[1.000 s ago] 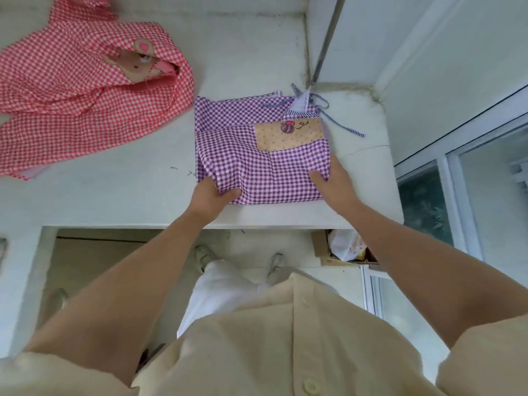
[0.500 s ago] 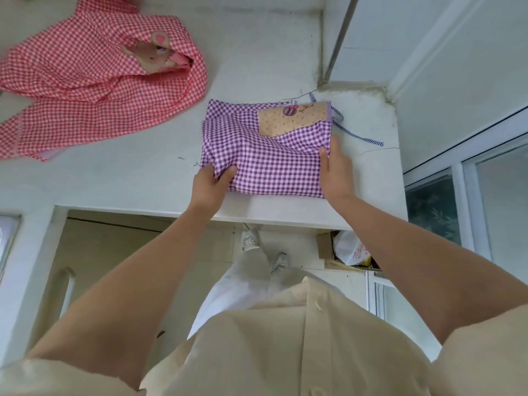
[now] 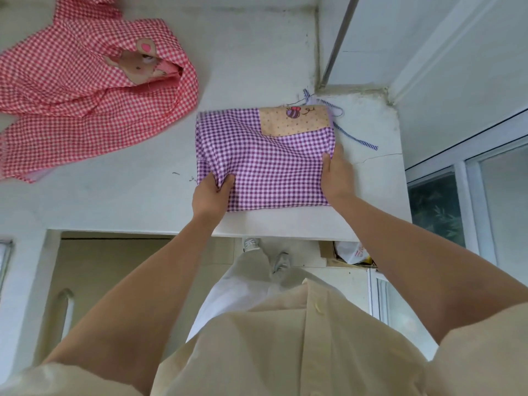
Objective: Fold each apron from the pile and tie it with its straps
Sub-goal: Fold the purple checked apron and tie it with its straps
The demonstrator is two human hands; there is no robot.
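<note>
Purple apron [image 3: 271, 164], left hand [image 3: 210, 195] pinching, right hand [image 3: 337, 175] gripping

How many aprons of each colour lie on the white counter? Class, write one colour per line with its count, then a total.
Purple checked apron: 1
Red checked apron: 1
Total: 2

the purple apron [image 3: 265, 164] is getting shorter, with its pocket [image 3: 294, 121] now sitting at the far edge. the right hand [image 3: 337, 178] is sliding up its side.
</note>
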